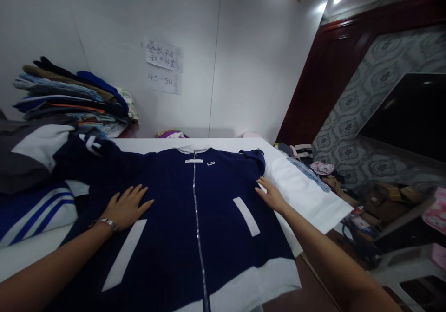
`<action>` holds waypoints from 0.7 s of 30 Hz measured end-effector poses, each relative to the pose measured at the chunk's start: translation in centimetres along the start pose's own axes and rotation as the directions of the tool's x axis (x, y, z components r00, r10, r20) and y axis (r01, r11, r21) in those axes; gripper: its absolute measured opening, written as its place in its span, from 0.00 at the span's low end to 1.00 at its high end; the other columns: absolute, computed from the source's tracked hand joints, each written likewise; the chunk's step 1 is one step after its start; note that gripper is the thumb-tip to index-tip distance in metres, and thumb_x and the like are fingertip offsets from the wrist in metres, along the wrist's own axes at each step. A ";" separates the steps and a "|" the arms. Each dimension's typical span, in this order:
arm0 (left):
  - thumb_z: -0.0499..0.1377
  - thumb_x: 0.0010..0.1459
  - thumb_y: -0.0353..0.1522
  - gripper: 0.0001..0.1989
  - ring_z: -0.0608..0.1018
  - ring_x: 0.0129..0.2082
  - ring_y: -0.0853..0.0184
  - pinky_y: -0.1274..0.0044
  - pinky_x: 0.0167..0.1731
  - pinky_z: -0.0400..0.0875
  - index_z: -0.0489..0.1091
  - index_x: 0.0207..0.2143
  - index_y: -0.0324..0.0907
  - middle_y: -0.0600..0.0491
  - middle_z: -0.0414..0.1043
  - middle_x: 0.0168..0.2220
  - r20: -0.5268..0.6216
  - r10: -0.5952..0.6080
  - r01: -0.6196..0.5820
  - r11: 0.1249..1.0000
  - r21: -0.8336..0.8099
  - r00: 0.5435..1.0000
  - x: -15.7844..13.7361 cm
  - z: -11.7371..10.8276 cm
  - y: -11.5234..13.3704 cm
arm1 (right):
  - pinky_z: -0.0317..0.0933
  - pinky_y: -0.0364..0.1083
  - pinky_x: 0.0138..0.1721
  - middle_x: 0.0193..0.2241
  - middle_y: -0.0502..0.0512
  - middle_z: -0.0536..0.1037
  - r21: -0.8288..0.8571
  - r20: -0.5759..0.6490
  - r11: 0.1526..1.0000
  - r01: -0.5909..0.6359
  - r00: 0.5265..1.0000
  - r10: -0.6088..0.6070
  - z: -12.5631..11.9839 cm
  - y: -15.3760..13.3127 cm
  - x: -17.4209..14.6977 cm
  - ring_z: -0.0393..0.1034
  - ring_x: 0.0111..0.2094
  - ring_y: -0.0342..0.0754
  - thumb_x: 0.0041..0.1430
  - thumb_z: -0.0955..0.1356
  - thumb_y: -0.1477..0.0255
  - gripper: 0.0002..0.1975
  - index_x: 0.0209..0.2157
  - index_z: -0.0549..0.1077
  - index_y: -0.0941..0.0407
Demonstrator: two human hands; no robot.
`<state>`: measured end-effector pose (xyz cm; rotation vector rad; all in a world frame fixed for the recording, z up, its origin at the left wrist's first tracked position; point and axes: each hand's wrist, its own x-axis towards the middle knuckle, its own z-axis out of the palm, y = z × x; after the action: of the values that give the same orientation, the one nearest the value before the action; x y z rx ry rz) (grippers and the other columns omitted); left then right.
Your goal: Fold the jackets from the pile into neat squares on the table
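A navy zip-up jacket (pixel 170 210) lies spread front side up, its zipper closed down the middle. It has white pocket strips, a white hem and a pale collar. My left hand (pixel 127 207) rests flat on its left side, fingers spread, above one pocket strip. At the opposite side edge, just below the folded sleeve (pixel 256 159), my right hand (pixel 272 196) touches the fabric with its fingers stretched out. The left sleeve (pixel 104 159) reaches out toward the grey and white clothing at the left.
A stack of folded clothes (pixel 76 98) stands at the back left; a blue garment with white stripes (pixel 42 214) lies below it. Paper notes (pixel 163 63) hang on the wall. The white table (pixel 306 196) ends at the right, with boxes (pixel 386 200) and a plastic stool (pixel 411 265) beyond.
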<state>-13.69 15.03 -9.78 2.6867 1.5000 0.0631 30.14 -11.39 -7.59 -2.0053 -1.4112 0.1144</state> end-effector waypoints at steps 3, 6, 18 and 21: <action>0.45 0.56 0.43 0.31 0.50 0.66 0.51 0.56 0.61 0.44 0.64 0.59 0.42 0.45 0.52 0.65 0.034 0.025 -0.026 0.998 0.053 0.999 -0.1 -0.1 0.0 | 0.48 0.55 0.62 0.58 0.58 0.66 -0.164 -0.107 0.986 0.011 0.994 -0.029 -0.5 0.1 5.7 0.56 0.61 0.53 0.60 0.62 0.65 0.21 0.53 0.70 0.55; 0.42 0.57 0.44 0.33 0.49 0.66 0.53 0.57 0.61 0.45 0.59 0.62 0.40 0.46 0.49 0.66 0.047 0.003 -0.007 0.995 0.096 0.999 -0.1 0.1 -0.1 | 0.45 0.55 0.63 0.59 0.61 0.65 -0.256 -0.138 0.964 -0.074 0.990 0.040 0.1 0.4 10.8 0.54 0.62 0.55 0.60 0.60 0.71 0.22 0.55 0.69 0.58; 0.44 0.56 0.47 0.36 0.53 0.66 0.53 0.58 0.60 0.48 0.58 0.62 0.38 0.44 0.52 0.65 -0.051 -0.006 0.007 1.000 0.018 0.999 -0.4 0.6 0.0 | 0.54 0.59 0.54 0.41 0.69 0.77 -0.012 -0.189 0.920 -0.391 0.905 0.382 1.5 3.5 16.6 0.67 0.50 0.62 0.53 0.65 0.78 0.13 0.41 0.74 0.62; 0.44 0.56 0.49 0.36 0.53 0.66 0.54 0.59 0.61 0.47 0.58 0.62 0.39 0.45 0.52 0.65 -0.054 -0.009 0.009 1.000 0.000 0.999 -0.5 0.5 0.0 | 0.59 0.54 0.51 0.39 0.66 0.78 0.158 -0.256 0.912 -0.379 0.876 0.408 0.3 3.0 17.7 0.69 0.48 0.59 0.56 0.63 0.71 0.13 0.39 0.75 0.61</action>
<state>-13.92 14.56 -10.24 2.6996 1.5260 0.1358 39.68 3.41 -4.28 -2.0995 -0.7887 0.0717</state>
